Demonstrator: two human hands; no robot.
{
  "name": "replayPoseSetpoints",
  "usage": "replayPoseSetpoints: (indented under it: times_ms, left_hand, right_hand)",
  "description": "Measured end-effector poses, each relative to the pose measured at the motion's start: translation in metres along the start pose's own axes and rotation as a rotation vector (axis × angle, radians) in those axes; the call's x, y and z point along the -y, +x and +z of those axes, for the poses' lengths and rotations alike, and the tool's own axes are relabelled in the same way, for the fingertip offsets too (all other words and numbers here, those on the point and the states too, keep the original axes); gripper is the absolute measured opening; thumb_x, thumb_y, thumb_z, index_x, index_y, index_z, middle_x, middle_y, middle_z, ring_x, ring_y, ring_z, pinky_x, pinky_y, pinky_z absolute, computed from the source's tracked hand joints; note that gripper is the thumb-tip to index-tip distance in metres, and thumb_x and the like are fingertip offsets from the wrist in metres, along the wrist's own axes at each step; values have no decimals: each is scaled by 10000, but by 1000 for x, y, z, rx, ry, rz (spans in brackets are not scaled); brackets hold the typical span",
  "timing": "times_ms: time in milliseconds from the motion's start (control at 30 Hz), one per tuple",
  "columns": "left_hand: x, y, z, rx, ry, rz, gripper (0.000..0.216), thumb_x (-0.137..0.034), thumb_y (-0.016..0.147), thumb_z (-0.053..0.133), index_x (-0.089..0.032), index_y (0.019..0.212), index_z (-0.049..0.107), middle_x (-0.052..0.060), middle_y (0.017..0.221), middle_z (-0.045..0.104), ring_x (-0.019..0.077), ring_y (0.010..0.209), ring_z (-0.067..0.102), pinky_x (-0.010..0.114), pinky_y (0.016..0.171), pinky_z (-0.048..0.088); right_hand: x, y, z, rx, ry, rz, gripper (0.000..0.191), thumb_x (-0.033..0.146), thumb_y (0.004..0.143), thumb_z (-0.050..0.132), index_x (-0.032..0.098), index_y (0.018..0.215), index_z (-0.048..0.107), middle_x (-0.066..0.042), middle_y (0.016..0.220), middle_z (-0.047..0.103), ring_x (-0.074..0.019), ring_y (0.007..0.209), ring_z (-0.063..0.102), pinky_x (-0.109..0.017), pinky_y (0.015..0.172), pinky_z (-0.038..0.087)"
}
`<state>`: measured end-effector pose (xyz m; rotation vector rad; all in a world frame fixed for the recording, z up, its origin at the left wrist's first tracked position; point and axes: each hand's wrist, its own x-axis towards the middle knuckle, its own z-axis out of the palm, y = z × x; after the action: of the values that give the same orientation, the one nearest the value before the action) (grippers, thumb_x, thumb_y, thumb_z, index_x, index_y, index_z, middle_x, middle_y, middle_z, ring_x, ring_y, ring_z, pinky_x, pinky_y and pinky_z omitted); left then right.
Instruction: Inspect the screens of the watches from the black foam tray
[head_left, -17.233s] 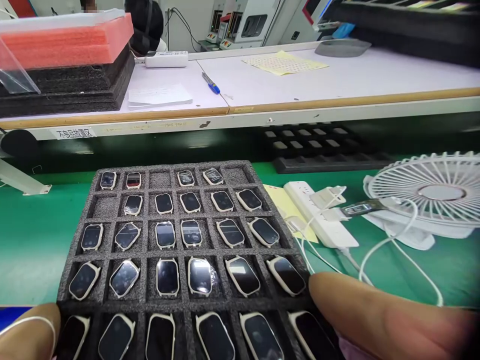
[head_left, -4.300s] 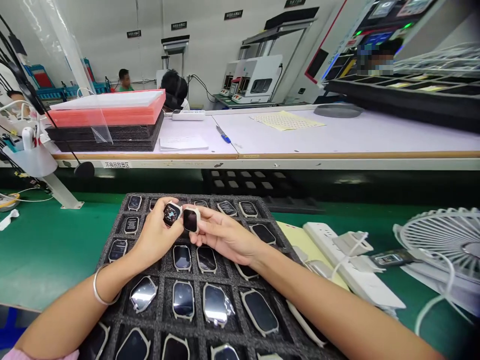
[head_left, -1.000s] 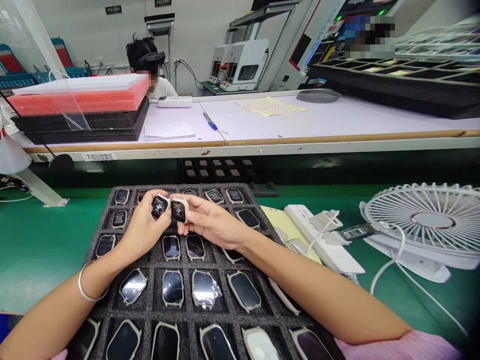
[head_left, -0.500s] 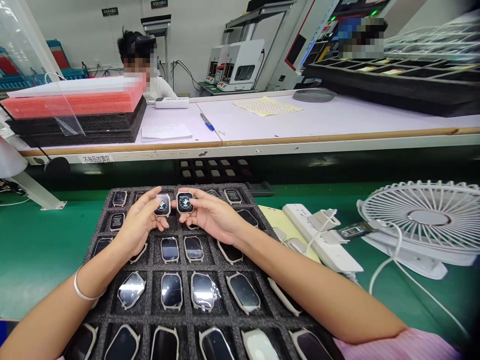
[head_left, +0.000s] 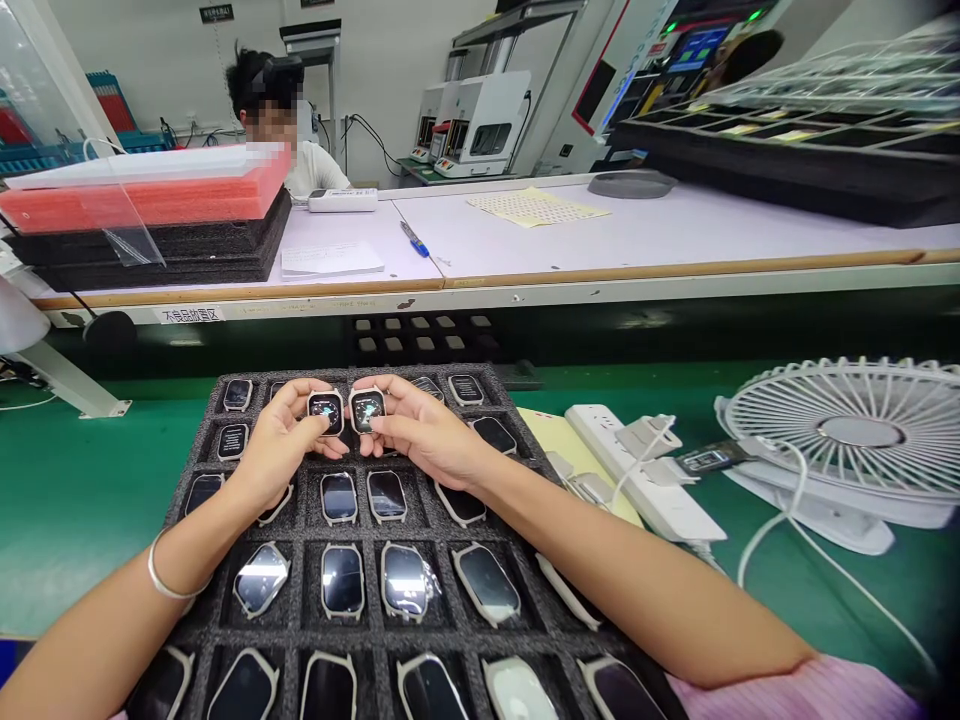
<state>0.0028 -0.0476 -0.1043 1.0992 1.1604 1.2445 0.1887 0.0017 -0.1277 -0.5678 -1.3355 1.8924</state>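
Note:
My left hand (head_left: 289,435) grips a strapless smartwatch (head_left: 325,408) with a lit dial, thumb on the lower part of its screen. Close beside it, a second smartwatch (head_left: 367,406) with a similar lit face is held in my right hand (head_left: 420,430), the thumb lying at its lower right edge. Both are raised over the far part of a dark foam tray (head_left: 300,560). Watch bodies fill many of its compartments, such as a dark-screened one (head_left: 342,582) in the middle and a pale one lying face down (head_left: 519,690) near me. My forearms hide some compartments.
To the right, a white power strip (head_left: 645,480) with plugs and cables lies beside a white fan (head_left: 847,435). A raised shelf (head_left: 525,245) runs across the back, bearing foam stacks (head_left: 150,230), a pen (head_left: 414,240) and a black tray (head_left: 787,170). A person (head_left: 315,170) sits beyond.
Both thumbs have shifted lower on the watch screens, baring more of the dials. The two watches remain side by side in about the same place. The view has moved slightly.

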Motion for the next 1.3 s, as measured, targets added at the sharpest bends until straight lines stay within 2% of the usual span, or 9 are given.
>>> replayPoseSetpoints:
  times_ms: [133, 300, 533, 667, 867, 1033, 1167, 1233, 1300]
  left_hand:
    - [0, 0, 1, 2, 4, -4, 405, -262, 678, 704, -160, 1044, 563, 17, 970, 671, 133, 583, 702, 255, 598, 603]
    - [1, -1, 1, 12, 7, 1, 405, -253, 676, 705, -158, 1048, 576, 24, 991, 661, 135, 595, 706, 266, 614, 612]
    - [1, -1, 1, 25, 19, 11, 392, -273, 704, 717, -158, 1052, 578, 41, 1016, 665, 138, 597, 707, 269, 608, 613]
    - [1, -1, 1, 29, 27, 17, 379, -288, 730, 731, -160, 1056, 585, 50, 1032, 664, 141, 607, 710, 273, 610, 616]
    - [3, -1, 0, 17, 30, 27, 363, -292, 735, 738, -161, 1040, 591, 31, 1006, 656, 136, 590, 706, 258, 591, 610]
    - [2, -2, 0, 23, 11, 20, 348, -256, 716, 701, -165, 1034, 594, 4, 947, 652, 140, 613, 711, 254, 622, 610]
    - [2, -3, 2, 20, 4, 20, 380, -204, 665, 699, -170, 1031, 601, 17, 1043, 640, 134, 626, 712, 258, 631, 608]
    - [3, -3, 3, 22, 6, 22, 393, -208, 665, 723, -173, 1038, 605, 28, 1073, 638, 133, 627, 711, 269, 638, 612]
    - [4, -3, 3, 23, -6, 6, 388, -270, 703, 747, -175, 1052, 607, 27, 1029, 645, 146, 627, 713, 288, 640, 616]
  right_hand:
    - [-1, 0, 0, 4, -28, -13, 373, 176, 813, 693, 188, 1154, 542, 1, 869, 644, -130, 698, 666, -248, 630, 492]
    - [-3, 1, -2, -6, -41, -15, 380, 217, 813, 730, 197, 1145, 546, -12, 950, 655, -122, 685, 664, -247, 616, 486]
    - [-3, 1, -2, -12, -61, -29, 348, 288, 849, 729, 198, 1134, 551, 0, 866, 644, -124, 657, 647, -251, 601, 472]
    - [0, 0, 0, -28, -75, -23, 362, 249, 811, 728, 198, 1126, 558, -9, 917, 645, -124, 659, 649, -260, 602, 467]
    - [-1, 1, 1, -26, -85, -41, 371, 208, 792, 698, 187, 1132, 551, 19, 833, 630, -120, 640, 636, -264, 610, 467]
    - [-1, 1, 1, -14, -94, -46, 421, 173, 759, 696, 186, 1151, 545, 20, 856, 632, -115, 662, 638, -258, 637, 472]
    - [-2, 0, 2, -28, -83, -51, 470, 124, 705, 719, 201, 1138, 555, 17, 921, 621, -107, 674, 627, -256, 644, 482]
    - [-3, 1, 2, -44, -85, -48, 439, 163, 724, 751, 206, 1118, 562, 26, 871, 611, -102, 635, 597, -254, 619, 473]
    - [-4, 2, 2, -74, -74, -28, 387, 282, 779, 769, 203, 1100, 569, 34, 792, 595, -102, 587, 568, -247, 575, 444]
